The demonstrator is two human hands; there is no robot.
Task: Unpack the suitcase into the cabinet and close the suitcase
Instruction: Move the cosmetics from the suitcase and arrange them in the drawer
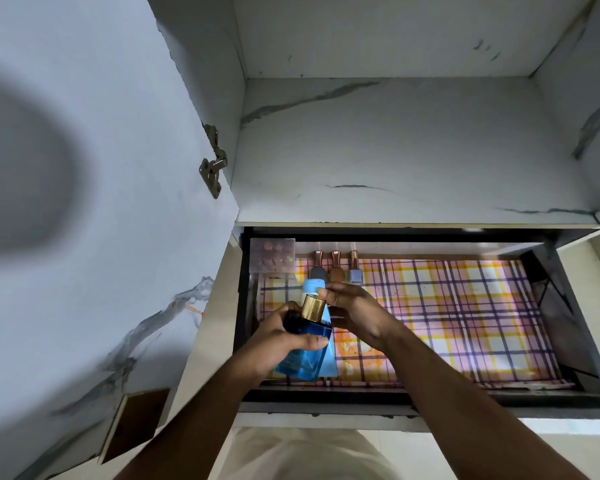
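Note:
My left hand grips a blue glass perfume bottle with a gold cap, tilted over the left part of an open cabinet drawer. My right hand holds a light blue tube just behind the perfume bottle, fingers curled round its top. The drawer floor is lined with a plaid sheet. The suitcase is out of view.
At the drawer's back left sit a clear box of small items and three nail polish bottles in a row. Above is a marble-pattern shelf. The open cabinet door with its hinge stands at left.

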